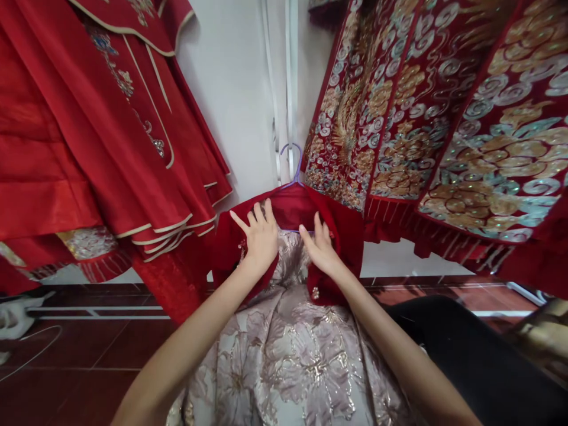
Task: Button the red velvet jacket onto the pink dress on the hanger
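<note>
A short red jacket [350,236] hangs from a purple hanger [296,171] straight ahead of me. Its front stands apart, showing the red lining, and decorative buttons run along the edges. Beneath it is a pale floral dress or skirt [293,355] with a metallic sheen. My left hand [261,236] lies on the jacket's left front, its fingers spread. On the opposite front edge rests my right hand [320,245], fingers apart, thumb pointing towards the middle. Neither hand is wrapped round the cloth.
Red garments with cream piping [146,148] hang at left. Heavily embroidered red garments [426,118] with fringes hang at right. White metal poles [290,77] rise behind the hanger. A black padded surface [465,355] lies lower right, and a white rail [102,312] runs near the tiled floor [89,384].
</note>
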`<move>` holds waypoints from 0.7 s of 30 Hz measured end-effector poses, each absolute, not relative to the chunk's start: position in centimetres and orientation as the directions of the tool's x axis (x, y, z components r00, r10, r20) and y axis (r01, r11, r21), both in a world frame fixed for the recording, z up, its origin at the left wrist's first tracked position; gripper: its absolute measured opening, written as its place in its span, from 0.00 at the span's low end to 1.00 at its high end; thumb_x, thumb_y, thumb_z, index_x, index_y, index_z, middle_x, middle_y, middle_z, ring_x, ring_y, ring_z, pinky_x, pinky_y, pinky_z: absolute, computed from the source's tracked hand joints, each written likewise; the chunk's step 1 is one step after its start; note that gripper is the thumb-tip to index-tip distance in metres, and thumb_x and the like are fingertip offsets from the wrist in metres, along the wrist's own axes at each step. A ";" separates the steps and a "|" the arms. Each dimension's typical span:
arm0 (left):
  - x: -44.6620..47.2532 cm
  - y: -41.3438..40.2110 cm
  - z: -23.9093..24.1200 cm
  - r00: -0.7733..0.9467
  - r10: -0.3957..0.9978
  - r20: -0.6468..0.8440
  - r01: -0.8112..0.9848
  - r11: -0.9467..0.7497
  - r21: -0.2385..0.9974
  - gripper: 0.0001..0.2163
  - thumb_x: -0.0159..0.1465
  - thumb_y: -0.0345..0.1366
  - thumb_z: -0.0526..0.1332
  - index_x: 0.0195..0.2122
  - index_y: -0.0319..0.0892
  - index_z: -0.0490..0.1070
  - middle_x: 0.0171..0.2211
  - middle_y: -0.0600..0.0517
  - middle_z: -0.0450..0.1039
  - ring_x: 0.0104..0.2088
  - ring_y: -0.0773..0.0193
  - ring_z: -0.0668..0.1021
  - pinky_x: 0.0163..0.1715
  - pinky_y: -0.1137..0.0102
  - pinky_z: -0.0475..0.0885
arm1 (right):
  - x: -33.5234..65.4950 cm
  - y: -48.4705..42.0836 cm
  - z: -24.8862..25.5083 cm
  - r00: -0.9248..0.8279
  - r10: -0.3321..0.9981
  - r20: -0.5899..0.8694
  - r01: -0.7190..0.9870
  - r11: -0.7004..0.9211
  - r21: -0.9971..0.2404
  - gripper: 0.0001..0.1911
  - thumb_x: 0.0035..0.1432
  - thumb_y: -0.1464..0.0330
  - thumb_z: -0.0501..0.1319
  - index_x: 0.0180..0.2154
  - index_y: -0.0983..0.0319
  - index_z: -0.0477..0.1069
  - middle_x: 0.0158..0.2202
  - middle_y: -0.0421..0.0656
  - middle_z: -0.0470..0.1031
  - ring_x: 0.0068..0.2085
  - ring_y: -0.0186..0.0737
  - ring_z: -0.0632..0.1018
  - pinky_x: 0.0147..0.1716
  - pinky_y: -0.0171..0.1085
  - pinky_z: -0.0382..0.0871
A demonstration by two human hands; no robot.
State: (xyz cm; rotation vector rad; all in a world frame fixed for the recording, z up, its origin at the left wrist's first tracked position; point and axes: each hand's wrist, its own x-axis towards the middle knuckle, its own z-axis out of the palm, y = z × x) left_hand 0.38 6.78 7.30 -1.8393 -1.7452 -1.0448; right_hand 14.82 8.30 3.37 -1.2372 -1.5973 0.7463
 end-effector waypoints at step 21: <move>-5.3 7.0 6.8 -0.255 0.629 0.734 0.919 -0.079 0.387 0.22 0.66 0.44 0.50 0.59 0.41 0.61 0.58 0.38 0.64 0.60 0.46 0.64 0.62 0.44 0.40 | 22.9 11.0 2.6 0.176 0.849 0.498 0.719 0.234 -0.655 0.38 0.63 0.49 0.42 0.57 0.75 0.61 0.57 0.67 0.64 0.60 0.60 0.65 0.58 0.51 0.56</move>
